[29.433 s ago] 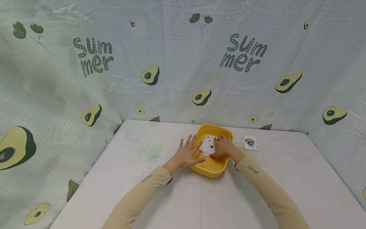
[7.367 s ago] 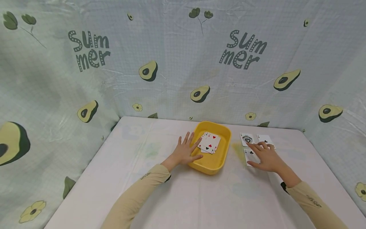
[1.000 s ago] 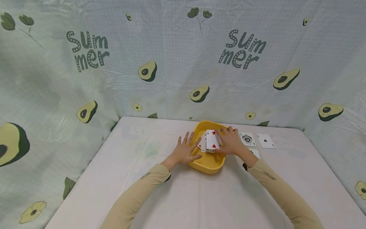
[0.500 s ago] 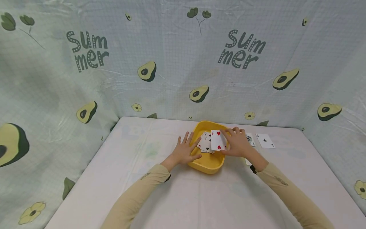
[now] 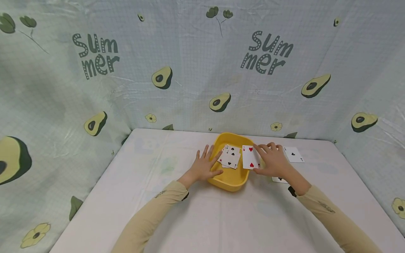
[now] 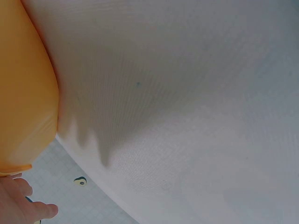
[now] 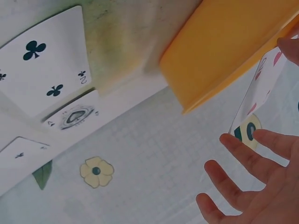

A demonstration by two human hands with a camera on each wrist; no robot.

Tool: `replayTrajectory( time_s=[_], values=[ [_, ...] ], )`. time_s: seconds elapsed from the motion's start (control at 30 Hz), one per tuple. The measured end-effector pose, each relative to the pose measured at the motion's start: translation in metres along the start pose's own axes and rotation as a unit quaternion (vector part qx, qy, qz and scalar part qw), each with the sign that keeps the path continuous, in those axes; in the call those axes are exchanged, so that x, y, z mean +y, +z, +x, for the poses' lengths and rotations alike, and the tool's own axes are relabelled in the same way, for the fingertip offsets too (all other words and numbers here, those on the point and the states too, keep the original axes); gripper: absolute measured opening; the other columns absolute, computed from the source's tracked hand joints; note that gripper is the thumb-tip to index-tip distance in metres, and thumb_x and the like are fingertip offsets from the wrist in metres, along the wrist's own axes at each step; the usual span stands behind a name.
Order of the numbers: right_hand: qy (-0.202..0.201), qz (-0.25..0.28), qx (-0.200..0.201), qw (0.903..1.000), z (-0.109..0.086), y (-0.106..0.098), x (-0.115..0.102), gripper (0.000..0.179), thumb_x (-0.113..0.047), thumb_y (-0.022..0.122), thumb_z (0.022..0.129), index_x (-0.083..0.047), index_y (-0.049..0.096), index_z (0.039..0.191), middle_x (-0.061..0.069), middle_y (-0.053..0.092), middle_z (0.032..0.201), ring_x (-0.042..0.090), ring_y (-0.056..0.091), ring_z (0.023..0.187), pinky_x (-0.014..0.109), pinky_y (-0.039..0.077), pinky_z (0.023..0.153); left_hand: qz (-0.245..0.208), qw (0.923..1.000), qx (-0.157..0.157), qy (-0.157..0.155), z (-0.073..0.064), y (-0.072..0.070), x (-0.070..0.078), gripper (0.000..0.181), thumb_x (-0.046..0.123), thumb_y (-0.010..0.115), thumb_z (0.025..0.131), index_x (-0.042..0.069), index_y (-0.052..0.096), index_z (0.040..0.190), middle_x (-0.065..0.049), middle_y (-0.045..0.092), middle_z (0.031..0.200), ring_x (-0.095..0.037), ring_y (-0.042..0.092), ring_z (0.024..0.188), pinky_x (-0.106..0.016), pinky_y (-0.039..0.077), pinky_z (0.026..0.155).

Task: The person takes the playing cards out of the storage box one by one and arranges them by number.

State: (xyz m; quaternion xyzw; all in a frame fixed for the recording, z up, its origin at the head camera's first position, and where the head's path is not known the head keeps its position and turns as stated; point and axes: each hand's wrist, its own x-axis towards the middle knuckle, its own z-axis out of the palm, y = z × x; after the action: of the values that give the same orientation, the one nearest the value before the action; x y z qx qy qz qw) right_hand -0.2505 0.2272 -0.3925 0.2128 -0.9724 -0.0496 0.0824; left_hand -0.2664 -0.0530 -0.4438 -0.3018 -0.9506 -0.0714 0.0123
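My right hand (image 5: 272,162) pinches a two of hearts (image 5: 251,157) by its edges, over the right rim of a yellow plastic bin (image 5: 231,182). In the right wrist view that card (image 7: 256,91) is tilted, held between the thumb and fingers above the bin. My left hand (image 5: 202,168) lies with spread, straight fingers on the bin's left rim. Inside the bin is a small face-up pile of playing cards (image 5: 230,160), a black-suited one on top. In the left wrist view only part of the left hand (image 6: 21,200) shows, by the bin's edge.
Right of the bin, face-up cards lie on the white-covered table (image 5: 190,218): an ace of clubs (image 5: 294,155), a two of clubs (image 7: 46,65) and an ace of spades (image 7: 72,115), the latter mostly behind my right hand in the head view. A printed cloth wall (image 5: 190,45) stands behind.
Over the last second my right hand has lifted the two of hearts off the pile and carried it right to the bin's rim, exposing a black-suited card. My left hand stays put.
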Motion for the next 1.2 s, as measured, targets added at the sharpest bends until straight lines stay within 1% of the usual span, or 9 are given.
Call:
replayTrajectory(
  time_s=[0.17,0.33,0.43,0.57,0.8,0.93,1.2],
  values=[
    [0.000,0.009,0.005,0.9999,-0.009,0.000,0.008,0.089,-0.053,0.067,0.066,-0.010,0.035,0.137,0.014,0.049,0.126,0.037,0.039,0.109,0.056,0.030,0.088,-0.006,1.0000,-0.003,-0.001,0.000,-0.001,0.000,0.073,0.056,0.040,0.087,0.019,0.014,0.144,-0.019,0.003,0.150,-0.040,0.004,0.137,-0.063,0.013,0.102],
    [-0.018,0.013,0.036,0.9991,-0.019,0.001,0.017,0.088,-0.052,0.069,0.064,-0.008,0.039,0.134,0.013,0.052,0.124,0.036,0.042,0.105,0.056,0.032,0.085,-0.007,1.0000,0.000,0.003,0.001,0.000,0.000,0.073,0.054,0.042,0.087,0.018,0.014,0.144,-0.021,0.004,0.149,-0.041,0.004,0.136,-0.064,0.014,0.101],
    [-0.025,0.009,0.048,0.9985,-0.023,0.003,0.022,0.087,-0.051,0.070,0.064,-0.008,0.040,0.133,0.013,0.053,0.122,0.036,0.043,0.104,0.056,0.033,0.084,-0.008,1.0000,-0.004,0.001,0.001,0.000,0.000,0.074,0.054,0.041,0.087,0.019,0.012,0.145,-0.020,0.002,0.150,-0.041,0.003,0.137,-0.063,0.013,0.101],
    [-0.026,0.013,0.045,0.9986,-0.028,0.008,0.030,0.087,-0.049,0.071,0.064,-0.009,0.039,0.134,0.012,0.051,0.124,0.035,0.041,0.104,0.055,0.032,0.085,-0.009,0.9999,-0.009,-0.003,0.002,0.001,0.000,0.074,0.055,0.040,0.087,0.020,0.010,0.145,-0.019,0.000,0.150,-0.039,0.000,0.137,-0.063,0.012,0.102],
    [-0.038,0.009,0.045,0.9982,-0.042,0.013,0.045,0.086,-0.046,0.074,0.062,-0.008,0.041,0.131,0.012,0.051,0.123,0.035,0.042,0.103,0.054,0.032,0.082,-0.004,0.9999,-0.011,-0.005,0.002,0.000,-0.001,0.073,0.057,0.039,0.087,0.022,0.010,0.145,-0.017,0.000,0.150,-0.038,0.002,0.137,-0.062,0.012,0.103],
    [-0.034,0.001,0.044,0.9984,-0.050,0.014,0.052,0.084,-0.046,0.074,0.062,-0.008,0.043,0.130,0.011,0.052,0.121,0.035,0.043,0.102,0.054,0.033,0.081,-0.002,0.9999,-0.012,-0.005,0.002,0.000,-0.001,0.073,0.057,0.039,0.087,0.022,0.011,0.145,-0.017,0.001,0.150,-0.038,0.002,0.138,-0.062,0.012,0.103],
    [-0.029,-0.001,0.055,0.9981,-0.064,0.019,0.066,0.080,-0.045,0.074,0.062,-0.007,0.046,0.127,0.012,0.053,0.119,0.034,0.042,0.100,0.053,0.032,0.080,-0.004,0.9999,-0.011,-0.006,0.001,-0.001,0.000,0.073,0.057,0.039,0.087,0.022,0.011,0.145,-0.017,0.001,0.150,-0.038,0.001,0.138,-0.062,0.012,0.103]
  ],
)
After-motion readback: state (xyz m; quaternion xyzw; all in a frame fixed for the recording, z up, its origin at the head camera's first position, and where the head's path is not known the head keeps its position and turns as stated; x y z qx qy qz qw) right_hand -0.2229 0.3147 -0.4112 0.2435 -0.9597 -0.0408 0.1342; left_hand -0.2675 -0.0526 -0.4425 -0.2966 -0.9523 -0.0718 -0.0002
